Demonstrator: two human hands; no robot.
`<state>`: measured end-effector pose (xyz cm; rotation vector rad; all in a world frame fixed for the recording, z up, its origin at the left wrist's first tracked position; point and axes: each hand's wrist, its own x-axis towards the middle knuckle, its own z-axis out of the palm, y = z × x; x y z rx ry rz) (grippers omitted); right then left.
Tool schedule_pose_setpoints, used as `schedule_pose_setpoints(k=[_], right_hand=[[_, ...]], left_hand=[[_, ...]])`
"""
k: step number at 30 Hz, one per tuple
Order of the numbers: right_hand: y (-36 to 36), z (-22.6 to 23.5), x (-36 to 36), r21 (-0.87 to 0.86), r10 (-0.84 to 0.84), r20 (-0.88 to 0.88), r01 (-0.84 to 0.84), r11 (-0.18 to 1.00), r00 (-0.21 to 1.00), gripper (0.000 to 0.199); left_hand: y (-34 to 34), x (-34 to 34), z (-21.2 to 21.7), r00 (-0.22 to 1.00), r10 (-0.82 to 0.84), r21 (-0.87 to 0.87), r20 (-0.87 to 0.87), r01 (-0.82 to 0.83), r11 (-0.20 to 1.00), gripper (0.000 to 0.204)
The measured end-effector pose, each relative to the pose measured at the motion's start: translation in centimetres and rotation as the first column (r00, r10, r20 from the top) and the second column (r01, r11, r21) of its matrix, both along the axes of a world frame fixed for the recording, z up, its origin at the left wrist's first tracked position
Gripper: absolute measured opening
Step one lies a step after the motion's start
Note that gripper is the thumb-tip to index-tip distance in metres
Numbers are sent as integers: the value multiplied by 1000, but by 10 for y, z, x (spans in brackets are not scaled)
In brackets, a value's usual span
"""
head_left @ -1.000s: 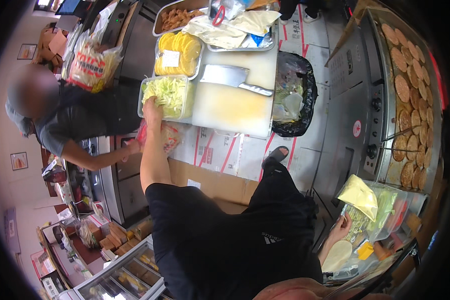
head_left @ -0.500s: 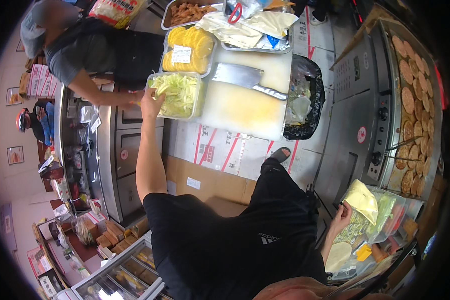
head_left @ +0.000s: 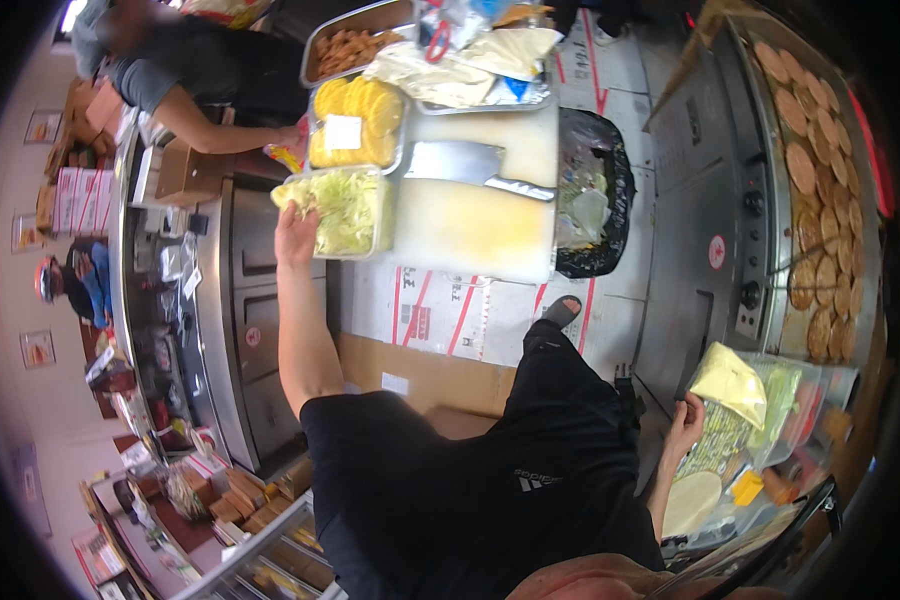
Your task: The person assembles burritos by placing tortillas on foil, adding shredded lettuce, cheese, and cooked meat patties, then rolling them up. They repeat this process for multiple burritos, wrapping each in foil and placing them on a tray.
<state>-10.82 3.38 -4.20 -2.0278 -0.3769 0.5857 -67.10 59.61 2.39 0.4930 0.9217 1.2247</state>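
My left hand (head_left: 295, 238) reaches to the near left corner of a clear tub (head_left: 380, 215). Its fingers are closed on shredded lettuce (head_left: 345, 205), heaped at the tub's edge; the fingertips are partly hidden. My right hand (head_left: 682, 428) is far off at the lower right, fingers pinched at the edge of a pale yellow folded packet (head_left: 727, 385). Below that packet lies a green-patterned sheet (head_left: 712, 440), beside a clear box of green leaves (head_left: 778, 400). A cleaver (head_left: 460, 163) lies flat on a white cutting board (head_left: 470, 235), right of the tub.
Behind the lettuce stand a tub of yellow round slices (head_left: 355, 110) and a metal tray (head_left: 315, 45) of brown pieces. A black-lined bin (head_left: 620, 215) sits beside the board. Browned patties (head_left: 820, 215) cover a griddle at right. Another person's arm (head_left: 220, 135) reaches in nearby.
My left hand has shifted slightly left and down, and lettuce now bulges above its fingers. The other person's hand has moved up, holding a red-and-yellow thing. My right hand stays at the packet.
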Motion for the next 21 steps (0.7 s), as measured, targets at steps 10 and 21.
schedule_pose_setpoints(k=[10,21], right_hand=[[17,17,13,30,11,311,-21,999,950,16],[-202,11,-1,354,-753,-188,759,546,630,21]], left_hand=[[-65,139,40,930,-358,204,-82,367,908,55],[-539,603,-5,-315,-935,-150,-162,945,-292,42]])
